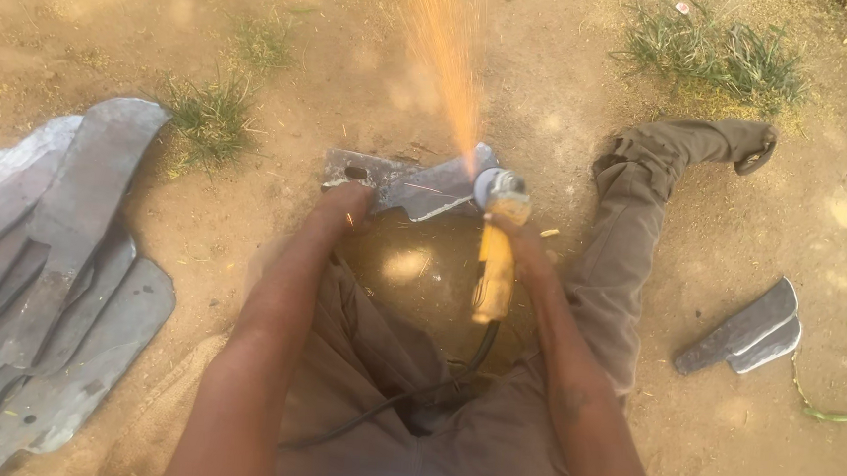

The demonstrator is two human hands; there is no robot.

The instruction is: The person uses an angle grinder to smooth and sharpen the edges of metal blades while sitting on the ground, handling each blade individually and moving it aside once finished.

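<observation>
A right hand (515, 233) gripped a yellow angle grinder (494, 263), sparks (446, 61) hiding its disc's contact; the left hand (347, 198) pressed a metal blade (407, 182), fingers indistinct.

Stacked metal blades (44, 271) run off the left edge.

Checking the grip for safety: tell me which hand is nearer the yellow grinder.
Right. The right hand grips the yellow grinder by its body, behind the disc. The left hand is off to the left, pressing down on the metal blade.
</observation>
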